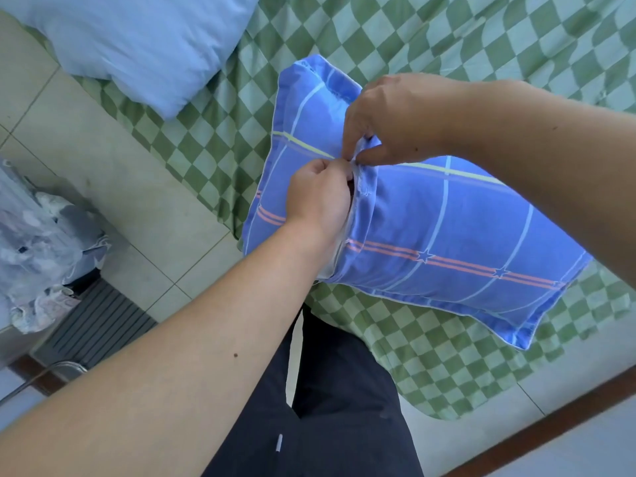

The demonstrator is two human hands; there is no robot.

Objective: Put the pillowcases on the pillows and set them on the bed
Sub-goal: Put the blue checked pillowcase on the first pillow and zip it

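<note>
Two hands meet at the opening of a blue striped pillowcase [430, 228] that already covers a pillow, with a strip of white inner pillow [339, 251] showing along the slit. The left hand [318, 197] has its fingers curled, pinching the edge of the opening just below the spot where the right hand [389, 120] pinches the same edge between thumb and forefinger. The covered pillow lies across the near edge of the bed [481, 46], on a green and pale checked sheet [213, 139], partly overhanging toward the person's dark trousers [340, 407]. A second pillow [144, 46], in plain light blue, rests farther up the bed near its left side, well apart from the striped one. Pale floor tiles [113, 187] run beside the bed, and a heap of grey patterned cloth [34, 242] sits at the left edge of the view.
</note>
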